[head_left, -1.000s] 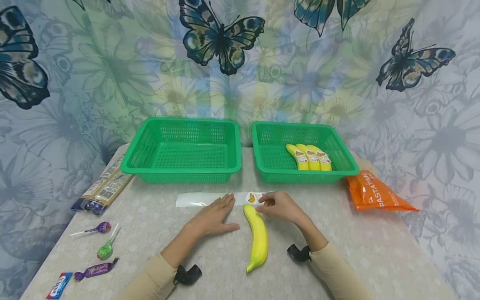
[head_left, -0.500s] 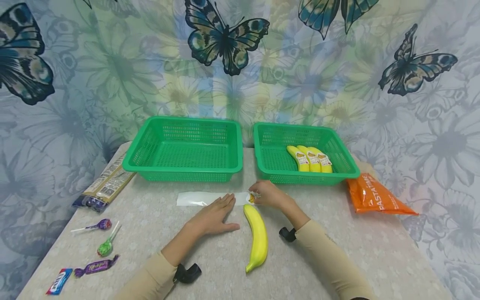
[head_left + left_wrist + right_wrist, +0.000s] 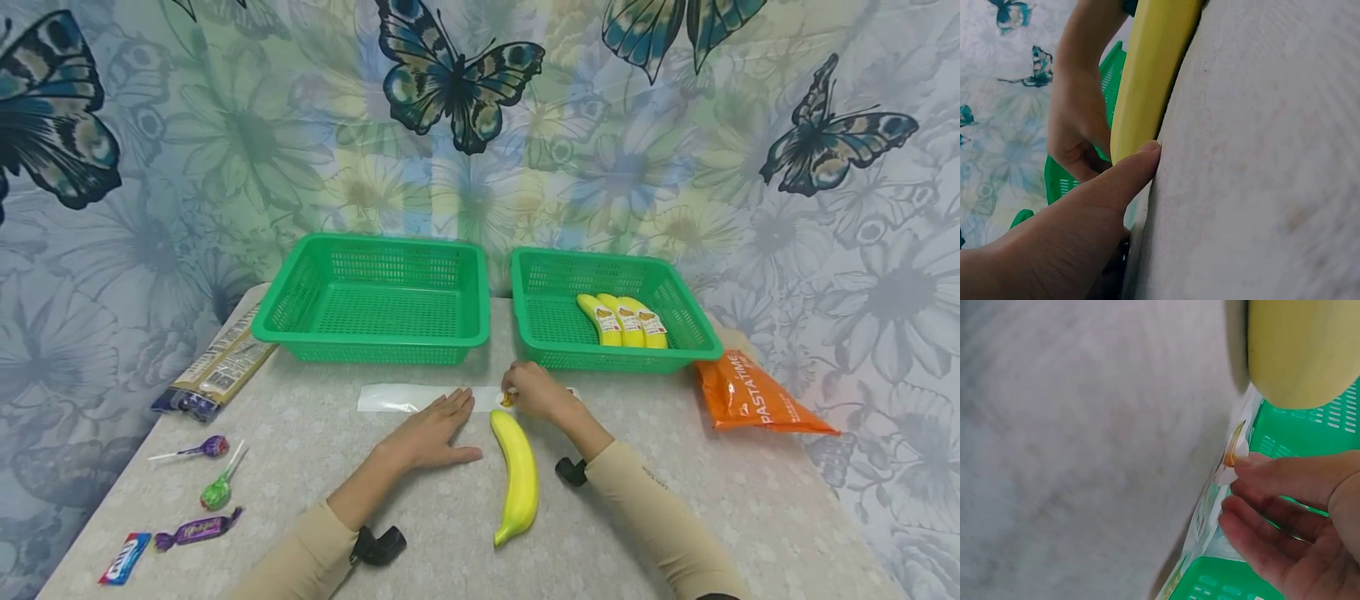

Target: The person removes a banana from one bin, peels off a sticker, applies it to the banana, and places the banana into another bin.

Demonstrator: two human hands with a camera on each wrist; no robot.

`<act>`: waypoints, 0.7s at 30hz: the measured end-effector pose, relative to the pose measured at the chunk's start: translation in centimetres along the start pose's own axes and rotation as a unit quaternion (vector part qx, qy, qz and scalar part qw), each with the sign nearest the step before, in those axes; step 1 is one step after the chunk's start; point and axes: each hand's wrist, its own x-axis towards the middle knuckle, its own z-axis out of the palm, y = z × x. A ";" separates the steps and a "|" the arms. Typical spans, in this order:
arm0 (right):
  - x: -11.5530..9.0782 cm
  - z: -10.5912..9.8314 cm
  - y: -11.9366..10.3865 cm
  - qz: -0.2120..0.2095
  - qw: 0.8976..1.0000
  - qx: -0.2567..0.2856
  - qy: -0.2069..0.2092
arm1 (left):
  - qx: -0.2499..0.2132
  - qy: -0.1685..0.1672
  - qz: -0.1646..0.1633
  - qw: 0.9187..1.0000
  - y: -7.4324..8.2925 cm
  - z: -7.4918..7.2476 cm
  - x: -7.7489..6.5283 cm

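A white label strip [image 3: 393,398] lies across the table in front of the baskets. My left hand [image 3: 431,435] rests flat on it with straight fingers. At the strip's right part, my right hand [image 3: 542,397] pinches a sticker [image 3: 1235,450] with a banana picture between thumb and fingers. The hand covers most of that sticker in the head view. Below the strip, between both hands, a yellow banana [image 3: 517,483] lies lengthwise. No label shows on its visible side. In the left wrist view, the left thumb [image 3: 1141,159] appears close to the banana's end.
A green basket [image 3: 375,352] stands at back left. The right green basket [image 3: 607,358] holds several labelled bananas [image 3: 628,327]. An orange pasta bag [image 3: 753,400] lies at right. Along the left lie a gold-and-blue packet [image 3: 217,367], two lollipops [image 3: 217,493] and two wrapped sweets [image 3: 198,531].
My right hand has moved slightly left and away from me along the strip, over the sticker. The left hand and the banana have stayed in place; the head view has shifted slightly.
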 end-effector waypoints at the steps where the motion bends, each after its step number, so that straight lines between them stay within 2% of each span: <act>1: 0.0 0.0 0.0 0.004 1.000 0.002 0.001 | -0.002 -0.001 0.000 1.000 0.1 0.0 0.0; 13: 0.4 -0.3 -0.2 0.014 1.000 -0.017 0.019 | -0.006 -0.006 -0.001 1.000 0.3 -0.3 0.1; 21: -0.3 -0.6 -0.4 0.019 0.999 -0.013 0.038 | 0.000 -0.009 -0.003 1.000 0.3 -0.3 0.0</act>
